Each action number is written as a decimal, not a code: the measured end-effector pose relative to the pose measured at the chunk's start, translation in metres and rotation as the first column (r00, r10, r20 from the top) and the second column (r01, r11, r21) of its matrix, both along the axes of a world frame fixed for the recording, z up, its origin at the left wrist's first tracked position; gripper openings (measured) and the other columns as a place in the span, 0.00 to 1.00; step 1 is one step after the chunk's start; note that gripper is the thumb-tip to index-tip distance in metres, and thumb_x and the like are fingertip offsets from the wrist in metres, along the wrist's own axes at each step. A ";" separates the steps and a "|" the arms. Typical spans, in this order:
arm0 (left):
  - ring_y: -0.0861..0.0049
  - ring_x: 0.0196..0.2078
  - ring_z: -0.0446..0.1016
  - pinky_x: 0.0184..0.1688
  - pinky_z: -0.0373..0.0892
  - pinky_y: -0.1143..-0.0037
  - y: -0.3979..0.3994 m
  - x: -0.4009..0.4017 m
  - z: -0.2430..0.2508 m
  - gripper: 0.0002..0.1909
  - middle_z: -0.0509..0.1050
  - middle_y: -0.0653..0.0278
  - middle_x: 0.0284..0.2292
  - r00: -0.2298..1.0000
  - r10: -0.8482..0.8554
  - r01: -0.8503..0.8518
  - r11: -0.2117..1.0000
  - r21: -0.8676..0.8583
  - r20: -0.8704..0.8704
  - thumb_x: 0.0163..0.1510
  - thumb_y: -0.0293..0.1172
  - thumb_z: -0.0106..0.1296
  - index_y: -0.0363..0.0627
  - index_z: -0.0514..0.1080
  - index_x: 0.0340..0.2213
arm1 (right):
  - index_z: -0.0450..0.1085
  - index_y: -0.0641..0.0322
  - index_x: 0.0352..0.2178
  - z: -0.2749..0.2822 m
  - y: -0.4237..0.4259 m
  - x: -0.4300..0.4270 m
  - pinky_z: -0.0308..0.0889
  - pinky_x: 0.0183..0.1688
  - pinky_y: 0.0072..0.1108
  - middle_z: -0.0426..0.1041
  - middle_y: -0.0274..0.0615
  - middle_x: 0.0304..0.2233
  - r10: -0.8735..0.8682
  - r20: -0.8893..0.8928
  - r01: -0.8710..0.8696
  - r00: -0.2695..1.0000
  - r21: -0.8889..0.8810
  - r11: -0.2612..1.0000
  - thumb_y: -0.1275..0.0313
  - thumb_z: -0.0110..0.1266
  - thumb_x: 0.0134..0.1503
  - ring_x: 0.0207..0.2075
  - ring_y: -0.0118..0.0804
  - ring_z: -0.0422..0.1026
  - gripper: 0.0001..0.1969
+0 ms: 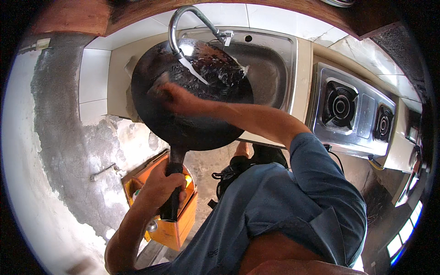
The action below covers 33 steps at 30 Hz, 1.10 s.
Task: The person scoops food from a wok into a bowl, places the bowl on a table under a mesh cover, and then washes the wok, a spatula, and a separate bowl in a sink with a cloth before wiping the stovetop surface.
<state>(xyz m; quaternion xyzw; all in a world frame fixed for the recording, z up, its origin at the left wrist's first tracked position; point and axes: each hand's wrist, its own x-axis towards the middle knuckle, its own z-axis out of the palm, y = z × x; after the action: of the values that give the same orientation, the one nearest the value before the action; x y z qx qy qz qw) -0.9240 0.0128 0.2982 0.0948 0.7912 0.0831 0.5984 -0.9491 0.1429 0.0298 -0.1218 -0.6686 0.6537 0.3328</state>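
Observation:
A large dark wok [192, 127] is tilted over the steel sink [271, 79], its long handle [177, 156] pointing towards me. My left hand [166, 185] is closed round the handle's wrapped grip. Inside the wok, at its left side, my right hand [172, 94] presses on the surface; it is blurred, and something brownish at the fingertips is too unclear to name. From the curved metal faucet [173, 31], a stream of water [193, 71] runs into the wok, with water splashing at the wok's right rim.
Right of the sink stands a steel two-burner gas stove [367, 110]. An orange wooden box [185, 220] holding things stands on the floor below my left hand. A wall tap [117, 169] juts out at the left, and a wooden shelf [137, 13] overhangs the back.

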 end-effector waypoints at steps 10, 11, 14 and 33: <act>0.83 0.13 0.66 0.15 0.66 0.82 -0.027 0.004 -0.011 0.11 0.67 0.64 0.16 0.971 0.218 -0.228 0.968 0.103 0.095 0.43 0.29 0.49 0.40 0.62 0.30 | 0.65 0.64 0.43 0.037 0.019 0.157 0.63 0.47 0.34 0.65 0.53 0.42 0.531 0.556 -0.665 0.639 0.054 0.745 0.79 0.53 0.39 0.45 0.52 0.65 0.24; 0.83 0.13 0.66 0.15 0.65 0.82 -0.026 0.004 -0.012 0.11 0.66 0.64 0.15 0.976 0.192 -0.203 0.973 0.109 0.104 0.43 0.29 0.49 0.40 0.61 0.30 | 0.65 0.65 0.42 0.015 0.027 0.159 0.64 0.45 0.34 0.66 0.54 0.41 0.479 0.631 -0.671 0.610 0.090 0.736 0.79 0.52 0.39 0.44 0.52 0.66 0.23; 0.82 0.12 0.66 0.15 0.65 0.81 -0.025 0.009 -0.013 0.11 0.66 0.64 0.15 0.991 0.102 -0.113 0.985 0.129 0.089 0.43 0.29 0.49 0.40 0.60 0.28 | 0.64 0.67 0.41 -0.029 0.055 0.150 0.66 0.43 0.35 0.66 0.58 0.37 0.327 0.890 -0.729 0.316 0.008 0.684 0.78 0.53 0.41 0.41 0.54 0.68 0.21; 0.82 0.15 0.67 0.18 0.68 0.80 0.003 0.019 0.006 0.16 0.67 0.64 0.18 0.998 -0.040 0.041 0.999 0.007 -0.052 0.45 0.29 0.46 0.39 0.59 0.37 | 0.60 0.62 0.49 0.009 0.039 -0.031 0.60 0.53 0.28 0.63 0.52 0.46 -0.186 -0.203 0.211 0.961 0.108 0.971 0.78 0.53 0.49 0.50 0.49 0.63 0.23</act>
<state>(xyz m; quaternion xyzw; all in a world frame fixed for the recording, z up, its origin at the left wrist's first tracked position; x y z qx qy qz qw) -0.9051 0.0156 0.3040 0.1153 0.8041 0.0717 0.5789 -0.9805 0.1821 0.0387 -0.1033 -0.6587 0.5812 0.4666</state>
